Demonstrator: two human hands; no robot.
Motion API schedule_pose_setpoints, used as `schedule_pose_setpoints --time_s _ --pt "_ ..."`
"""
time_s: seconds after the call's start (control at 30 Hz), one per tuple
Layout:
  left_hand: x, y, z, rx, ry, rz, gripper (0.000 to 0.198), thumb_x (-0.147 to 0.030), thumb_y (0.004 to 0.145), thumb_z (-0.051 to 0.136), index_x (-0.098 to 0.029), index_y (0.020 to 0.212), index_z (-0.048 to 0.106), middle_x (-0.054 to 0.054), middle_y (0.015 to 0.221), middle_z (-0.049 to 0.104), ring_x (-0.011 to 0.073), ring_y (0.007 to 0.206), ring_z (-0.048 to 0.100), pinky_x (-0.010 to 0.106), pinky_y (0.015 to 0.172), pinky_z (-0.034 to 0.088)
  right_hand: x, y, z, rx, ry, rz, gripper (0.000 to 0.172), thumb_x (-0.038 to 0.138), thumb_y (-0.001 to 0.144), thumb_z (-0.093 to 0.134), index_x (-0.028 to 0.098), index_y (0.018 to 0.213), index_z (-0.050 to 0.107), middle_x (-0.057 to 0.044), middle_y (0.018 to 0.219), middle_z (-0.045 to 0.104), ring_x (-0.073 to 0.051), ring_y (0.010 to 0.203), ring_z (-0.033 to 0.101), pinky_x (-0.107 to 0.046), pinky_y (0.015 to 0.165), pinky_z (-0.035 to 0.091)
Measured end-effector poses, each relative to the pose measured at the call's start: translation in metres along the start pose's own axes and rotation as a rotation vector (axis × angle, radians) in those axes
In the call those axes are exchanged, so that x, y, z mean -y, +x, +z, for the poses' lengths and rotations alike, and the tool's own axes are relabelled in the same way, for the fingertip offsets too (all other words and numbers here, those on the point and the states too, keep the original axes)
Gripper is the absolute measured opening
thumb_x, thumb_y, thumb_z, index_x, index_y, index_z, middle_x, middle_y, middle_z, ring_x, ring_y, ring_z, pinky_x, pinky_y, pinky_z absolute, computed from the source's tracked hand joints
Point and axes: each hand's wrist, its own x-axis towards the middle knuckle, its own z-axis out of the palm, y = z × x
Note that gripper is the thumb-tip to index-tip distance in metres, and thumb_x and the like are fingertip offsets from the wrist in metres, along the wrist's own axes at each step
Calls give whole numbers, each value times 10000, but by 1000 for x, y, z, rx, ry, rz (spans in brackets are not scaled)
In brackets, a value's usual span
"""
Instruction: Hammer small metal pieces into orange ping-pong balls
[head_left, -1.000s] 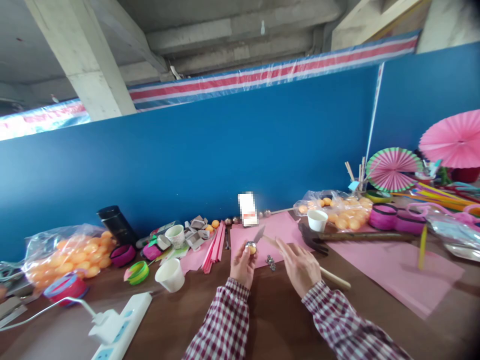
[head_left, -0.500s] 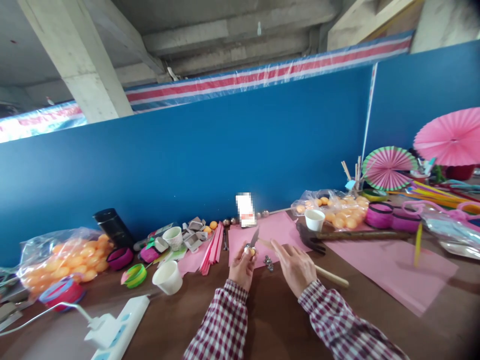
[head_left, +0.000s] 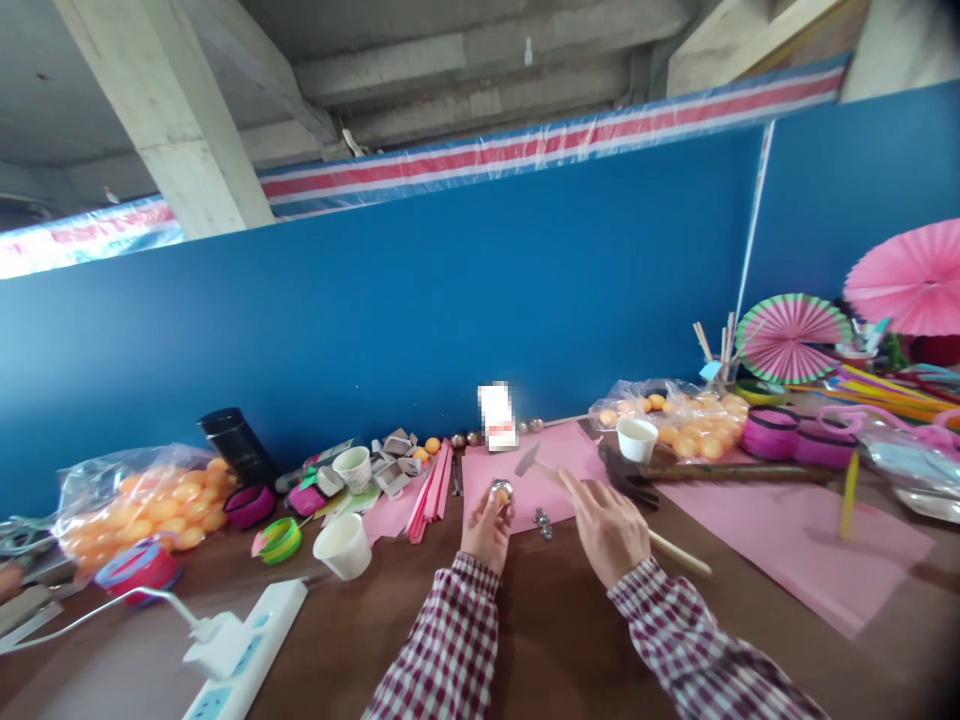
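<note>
Between the fingertips of my left hand (head_left: 486,525) is a small shiny ball (head_left: 502,490), silver on top and orange lower down. My right hand (head_left: 611,530) is wrapped over the pale wooden handle (head_left: 679,553) of a small hammer, its fingers mostly straight. The grey wedge-like hammer head (head_left: 526,460) is up and to the right of the ball, apart from it. A cluster of small silvery pieces (head_left: 543,523) lies between my hands, at the near edge of a pink sheet (head_left: 551,455).
A dark claw hammer (head_left: 630,482) lies beyond my right hand, near a white cup (head_left: 637,440). On the left are another white cup (head_left: 343,547), a power strip (head_left: 251,640) and a bag of orange balls (head_left: 161,500). A blue partition (head_left: 450,300) stands behind the table.
The hammer head has drawn away from the ball, uncovering its silver top. My right hand has shifted slightly right. The whole view has also slid a little.
</note>
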Motion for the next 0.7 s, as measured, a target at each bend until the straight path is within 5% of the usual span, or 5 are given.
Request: schedule_pose_setpoints --time_s 0.33,0.7 --pt "0 -2 -1 69 13 -39 354 -105 661 639 -119 1009 575 73 786 641 115 705 616 215 671 495 4 -2 5 39 -7 -70 497 158 819 399 293 1286 297 -13 802 569 -117 713 492 -242 671 333" --pt "-1 2 -3 17 9 -25 94 -144 671 633 -97 746 602 91 771 647 164 776 628 203 654 506 3 -2 2 6 -8 -32 465 181 835 381 292 1281 313 -19 808 572 -121 716 496 -252 686 331"
